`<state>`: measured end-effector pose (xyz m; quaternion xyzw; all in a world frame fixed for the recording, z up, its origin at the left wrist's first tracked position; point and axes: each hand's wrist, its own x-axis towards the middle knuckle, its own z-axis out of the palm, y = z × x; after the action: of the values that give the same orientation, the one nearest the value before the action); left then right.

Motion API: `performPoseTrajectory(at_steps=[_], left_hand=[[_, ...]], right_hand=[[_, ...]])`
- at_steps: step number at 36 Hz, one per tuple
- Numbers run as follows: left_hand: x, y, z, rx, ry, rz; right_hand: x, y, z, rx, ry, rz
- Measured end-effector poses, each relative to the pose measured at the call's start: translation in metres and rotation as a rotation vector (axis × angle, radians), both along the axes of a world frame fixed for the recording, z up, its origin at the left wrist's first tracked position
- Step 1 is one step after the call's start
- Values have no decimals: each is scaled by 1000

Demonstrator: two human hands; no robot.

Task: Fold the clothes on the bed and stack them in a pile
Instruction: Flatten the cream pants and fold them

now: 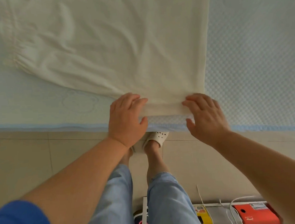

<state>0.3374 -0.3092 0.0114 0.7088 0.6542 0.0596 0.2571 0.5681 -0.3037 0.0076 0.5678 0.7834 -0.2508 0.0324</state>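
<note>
Closest to us are our blue jeans [113, 201] and white clogs [157, 138] on the tan floor [44, 158], with a red box [256, 213] and a yellow box [202, 214] low on the right

Next comes the edge of the bed [42, 116], and here our hands meet the cloth. Our left hand [126, 117] lies on the near hem with fingers spread on top and the thumb below; we cannot tell if it pinches. Our right hand [206, 116] is spread wide and loose, fingertips touching the hem at its right corner

The cream garment [123, 50] lies flat on the bed, reaching from our hands to the far top. A puffy gathered band [14, 50] sits far left. We think it is soft, light and floppy, so it will wrinkle and slide. We think it is best to hold it by the two near corners of the hem, then lift it over
</note>
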Motion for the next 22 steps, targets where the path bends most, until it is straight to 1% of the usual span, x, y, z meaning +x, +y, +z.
performPoseTrajectory(at_steps=[2,3,5,8,10,12,14,16,19,22], left_hand=[[-7,6,-9,-190,148,-165],[-12,10,-14,-242,199,-218],[-19,17,-19,-229,245,-284],[-23,27,-17,-118,242,-330],[-24,31,-17,-78,198,-358],[-25,38,-15,-79,144,-352],[-25,46,-11,-105,57,-277],[-25,57,-3,-138,-55,-114],[-25,76,5,-217,-196,119],[-28,96,7,-204,-281,226]], right_hand=[[0,6,-6,-5,-79,83],[1,9,-8,20,-96,109],[2,15,-11,80,-122,146],[1,23,-13,158,-160,193],[0,28,-11,154,-160,201],[-1,39,-5,110,-113,158],[-3,52,2,21,-64,56],[-3,66,9,-79,26,-73],[-1,88,20,-222,181,-347],[0,108,21,-234,242,-455]])
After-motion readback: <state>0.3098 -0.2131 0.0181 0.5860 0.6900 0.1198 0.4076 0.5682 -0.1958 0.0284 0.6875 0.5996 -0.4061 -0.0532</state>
